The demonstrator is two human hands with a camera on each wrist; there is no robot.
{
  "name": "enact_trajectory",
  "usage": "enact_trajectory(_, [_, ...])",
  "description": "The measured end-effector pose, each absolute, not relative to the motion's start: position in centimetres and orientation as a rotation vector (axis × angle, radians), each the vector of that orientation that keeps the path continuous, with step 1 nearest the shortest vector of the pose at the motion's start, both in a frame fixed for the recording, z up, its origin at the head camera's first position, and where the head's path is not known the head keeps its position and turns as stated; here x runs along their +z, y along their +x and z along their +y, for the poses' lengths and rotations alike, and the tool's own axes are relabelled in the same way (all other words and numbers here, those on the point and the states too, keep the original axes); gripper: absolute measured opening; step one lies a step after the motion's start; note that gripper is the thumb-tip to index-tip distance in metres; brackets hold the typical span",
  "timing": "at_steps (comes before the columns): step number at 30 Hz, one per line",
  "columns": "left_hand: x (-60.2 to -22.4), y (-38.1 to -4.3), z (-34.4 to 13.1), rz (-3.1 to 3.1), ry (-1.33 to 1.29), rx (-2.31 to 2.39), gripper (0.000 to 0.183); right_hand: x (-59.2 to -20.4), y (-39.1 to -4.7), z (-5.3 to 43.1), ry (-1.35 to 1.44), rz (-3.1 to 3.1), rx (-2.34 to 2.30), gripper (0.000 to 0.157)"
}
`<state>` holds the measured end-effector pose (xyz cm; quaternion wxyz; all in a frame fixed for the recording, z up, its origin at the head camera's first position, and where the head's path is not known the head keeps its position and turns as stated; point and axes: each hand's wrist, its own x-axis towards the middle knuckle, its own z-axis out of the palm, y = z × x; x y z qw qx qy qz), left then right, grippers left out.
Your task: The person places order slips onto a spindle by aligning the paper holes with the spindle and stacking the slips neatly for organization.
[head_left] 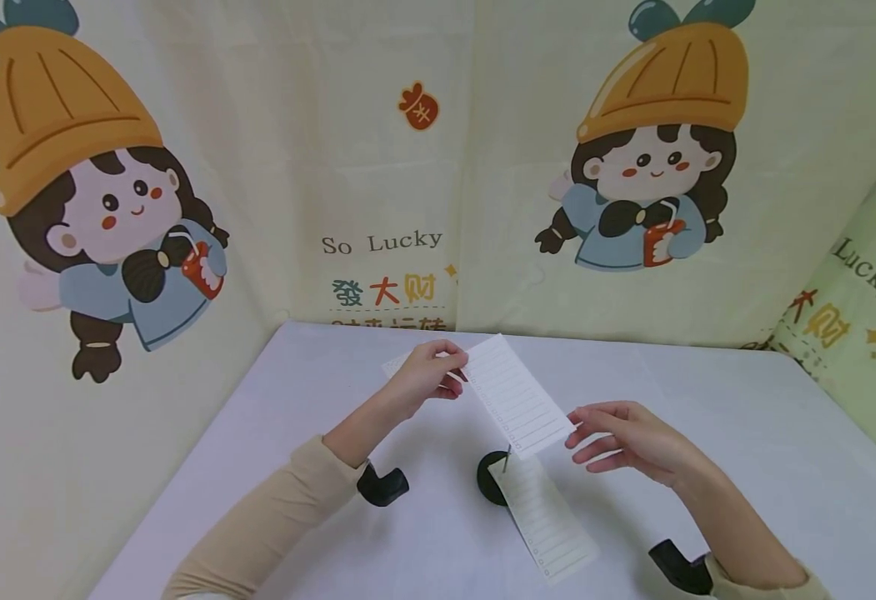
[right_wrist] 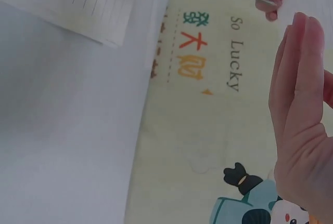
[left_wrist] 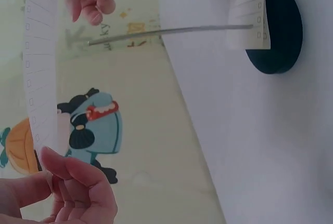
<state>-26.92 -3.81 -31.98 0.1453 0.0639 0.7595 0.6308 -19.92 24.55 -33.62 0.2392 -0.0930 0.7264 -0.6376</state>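
1. Left hand (head_left: pixel 432 367): its thumb and fingers pinched the held sheet (head_left: pixel 520 396) at one corner. So small a grip presumably served to leave the ruled face uncovered and the paper fairly flat.
2. Right hand (head_left: pixel 633 433): it gripped nothing; its fingers were extended at the diagonally opposite corner, probably to guide the free end. Whether the fingertips touched the paper could not be told.
3. Held sheet: it was suspended above the table (head_left: pixel 407 567), hiding most of the metal rod (left_wrist: pixel 166 31) from the head view. In the left wrist view the rod's tip was bare.
4. Lower sheet (head_left: pixel 546 521): it lay at the rod's foot, the rod rising through it near one end and, by its placing, anchoring it.
5. Round base (head_left: pixel 488 479): black and flat on the table, partly covered by the lower sheet, it seemingly steadied the thin rod.
6. Count: two hands; one ruled sheet held and at least one on the rod; one pale piece of paper (head_left: pixel 392 365) partly hidden behind the left hand; one rod; one base.
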Motion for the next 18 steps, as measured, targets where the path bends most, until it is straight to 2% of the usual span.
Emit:
enact_trajectory(4, [-32.1, -25.8, -2.7, 2.198, 0.209, 1.798, 0.017, -33.5, -19.5, 23.9, -0.274, 1.950, -1.786, 0.027])
enact_trajectory(13, [-32.7, -24.3, -1.2, 2.160, 0.276, 1.834, 0.016, -34.0, -19.0, 23.4, -0.318, 2.041, -1.738, 0.034])
enact_trajectory(18, [-33.0, -24.0, -1.1, 2.126, 0.306, 1.812, 0.018, -34.4, -18.8, 23.9, -0.328, 2.065, -1.729, 0.029])
